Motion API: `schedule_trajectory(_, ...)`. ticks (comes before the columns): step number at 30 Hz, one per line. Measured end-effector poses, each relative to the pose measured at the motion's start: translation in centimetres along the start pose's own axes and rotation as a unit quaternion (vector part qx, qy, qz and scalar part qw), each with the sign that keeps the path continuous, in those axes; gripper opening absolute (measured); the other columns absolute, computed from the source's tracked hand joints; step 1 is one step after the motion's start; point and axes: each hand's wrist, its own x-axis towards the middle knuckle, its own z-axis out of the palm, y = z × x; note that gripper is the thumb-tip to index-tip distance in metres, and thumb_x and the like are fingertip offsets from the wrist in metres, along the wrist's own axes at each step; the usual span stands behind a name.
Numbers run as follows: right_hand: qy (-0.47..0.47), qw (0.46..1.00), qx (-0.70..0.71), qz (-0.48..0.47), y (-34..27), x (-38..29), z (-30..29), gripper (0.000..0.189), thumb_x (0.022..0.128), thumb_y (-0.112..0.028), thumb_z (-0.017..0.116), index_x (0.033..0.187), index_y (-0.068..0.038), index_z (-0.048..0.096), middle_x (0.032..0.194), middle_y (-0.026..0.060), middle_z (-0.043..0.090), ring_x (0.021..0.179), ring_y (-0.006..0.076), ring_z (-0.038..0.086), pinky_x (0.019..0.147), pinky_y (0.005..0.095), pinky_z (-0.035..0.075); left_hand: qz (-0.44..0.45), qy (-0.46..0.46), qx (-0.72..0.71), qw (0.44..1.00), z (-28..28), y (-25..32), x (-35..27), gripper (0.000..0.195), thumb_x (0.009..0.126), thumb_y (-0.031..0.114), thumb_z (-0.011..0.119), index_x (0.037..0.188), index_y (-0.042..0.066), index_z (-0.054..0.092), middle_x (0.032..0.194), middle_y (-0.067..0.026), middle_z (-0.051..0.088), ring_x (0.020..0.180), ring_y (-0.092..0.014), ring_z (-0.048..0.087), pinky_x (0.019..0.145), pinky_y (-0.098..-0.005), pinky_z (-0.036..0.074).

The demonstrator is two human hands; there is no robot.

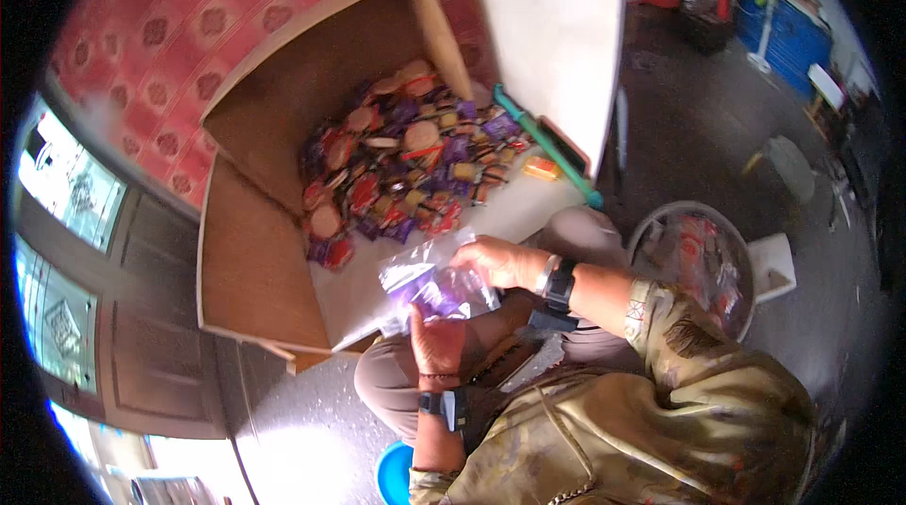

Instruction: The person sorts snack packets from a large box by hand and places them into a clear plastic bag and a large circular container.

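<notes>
A clear plastic bag (432, 285) with something purple inside is between my two hands, above the front edge of a low white surface. My left hand (435, 342) grips its lower side, thumb on top. My right hand (495, 261) pinches the upper right part of the bag. Beyond them, a big heap of small wrapped packets (403, 158), purple, red and yellow, with round pale pieces among them, lies on the white surface (517, 211) inside brown upright panels (262, 250).
A teal bar (545, 147) edges the surface on the right, beside an orange packet (542, 168). A round basin (690, 257) of plastic packets stands on the floor at right. A white board (552, 31) leans behind. A blue tub (394, 473) is below.
</notes>
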Motion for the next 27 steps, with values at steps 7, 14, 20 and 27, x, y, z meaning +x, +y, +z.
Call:
schedule_trajectory(7,-0.085,0.985,-0.131,-0.075,3.5,-2.0,0.9,0.019,0.084,-0.014,0.067,0.099,-0.002,0.066,0.086,0.0032,0.067,0.076,0.0113,0.061,0.069,0.0264,0.05,-0.015,-0.049,0.085,0.995,-1.8,1.0,-0.8,0.047,0.089,0.035,0.061,0.125,0.006,0.055,0.122,-0.0093,0.06,0.114,-0.024,0.055,0.101,-0.0429,0.039)
schedule_trajectory(14,0.104,0.978,-0.154,-0.089,2.8,-6.7,1.5,0.015,0.082,-0.003,0.062,0.095,0.003,0.064,0.081,0.0055,0.064,0.068,0.0126,0.059,0.061,0.0264,0.051,-0.081,-0.115,0.117,0.983,-1.2,-0.7,-0.1,0.058,0.091,0.047,0.057,0.131,0.007,0.049,0.124,-0.0086,0.058,0.112,-0.022,0.055,0.099,-0.041,0.041)
schedule_trajectory(20,0.107,0.971,-0.157,-0.147,-3.1,-13.9,2.3,0.014,0.085,-0.007,0.06,0.097,0.002,0.061,0.083,0.0058,0.063,0.07,0.0128,0.062,0.059,0.026,0.054,-0.144,-0.196,0.171,0.955,-2.0,0.7,0.5,0.054,0.093,0.051,0.049,0.123,0.007,0.057,0.099,-0.0036,0.065,0.097,-0.019,0.058,0.092,-0.0398,0.044)
schedule_trajectory(27,0.193,0.919,-0.104,-0.329,-10.7,-28.8,-2.5,0.019,0.09,-0.012,0.061,0.105,0.0,0.061,0.095,0.0116,0.066,0.084,0.0206,0.067,0.076,0.0363,0.057,-0.076,-0.182,0.118,0.973,-0.2,1.4,-1.2,0.049,0.099,0.041,0.041,0.141,0.016,0.04,0.126,-0.0043,0.06,0.107,-0.018,0.06,0.099,-0.0397,0.044)
